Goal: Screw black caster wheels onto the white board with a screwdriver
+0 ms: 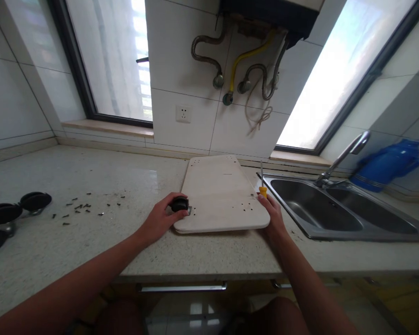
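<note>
A pale board (218, 186) with rounded corners and groups of small dark holes lies on the countertop in front of me. At its near left corner my left hand (165, 211) is closed around a black caster wheel (179, 204), whose metal plate touches the board. My right hand (273, 214) grips the board's right edge and also holds a screwdriver (263, 190). The screwdriver has a yellow handle, and its thin shaft points up. Dark screws (78, 206) are scattered on the counter to the left. Beyond them, at the left edge, lie more black caster wheels (36, 201).
A double steel sink (314, 204) with a faucet (345, 156) is set in the countertop (209, 256) on the right. Behind it stands a blue object (387, 165). Pipes (240, 60) and a socket (183, 114) are on the tiled wall. Drawer handles (183, 288) run below the counter.
</note>
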Demonstrator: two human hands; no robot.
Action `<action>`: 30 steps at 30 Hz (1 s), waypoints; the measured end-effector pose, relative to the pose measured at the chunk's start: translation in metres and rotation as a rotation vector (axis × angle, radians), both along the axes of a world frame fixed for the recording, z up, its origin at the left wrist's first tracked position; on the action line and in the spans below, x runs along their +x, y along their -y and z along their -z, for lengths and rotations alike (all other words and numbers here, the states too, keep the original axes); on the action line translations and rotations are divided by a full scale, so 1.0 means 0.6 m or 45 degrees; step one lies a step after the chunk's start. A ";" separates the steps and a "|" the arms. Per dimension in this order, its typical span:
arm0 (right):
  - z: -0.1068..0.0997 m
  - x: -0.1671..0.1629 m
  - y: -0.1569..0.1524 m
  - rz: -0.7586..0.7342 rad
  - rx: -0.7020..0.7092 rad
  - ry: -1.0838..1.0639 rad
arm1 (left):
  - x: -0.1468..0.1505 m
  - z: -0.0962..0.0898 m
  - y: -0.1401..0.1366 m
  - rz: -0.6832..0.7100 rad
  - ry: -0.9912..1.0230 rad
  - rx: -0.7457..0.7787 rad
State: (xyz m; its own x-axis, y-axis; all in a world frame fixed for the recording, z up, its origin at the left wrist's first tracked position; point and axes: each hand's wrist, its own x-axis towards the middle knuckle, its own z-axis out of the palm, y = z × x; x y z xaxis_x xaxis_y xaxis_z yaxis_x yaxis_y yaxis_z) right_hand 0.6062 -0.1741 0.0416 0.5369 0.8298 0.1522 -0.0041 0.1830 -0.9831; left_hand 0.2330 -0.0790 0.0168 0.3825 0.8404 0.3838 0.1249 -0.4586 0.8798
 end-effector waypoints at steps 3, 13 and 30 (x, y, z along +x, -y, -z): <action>0.000 -0.007 0.005 0.022 -0.005 0.010 | -0.003 -0.001 0.004 0.048 -0.027 -0.003; -0.001 -0.017 0.014 0.090 -0.007 -0.011 | -0.014 0.008 -0.004 0.121 -0.051 -0.026; -0.014 -0.030 0.011 0.151 -0.041 -0.027 | 0.011 0.007 0.011 -0.024 -0.134 0.040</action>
State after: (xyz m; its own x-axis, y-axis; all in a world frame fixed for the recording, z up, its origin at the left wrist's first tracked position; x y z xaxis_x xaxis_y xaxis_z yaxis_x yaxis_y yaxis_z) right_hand 0.5882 -0.1807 0.0499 0.6342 0.7647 0.1140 -0.0052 0.1517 -0.9884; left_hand 0.2399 -0.0855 0.0128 0.4063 0.8360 0.3690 0.2244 -0.4827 0.8465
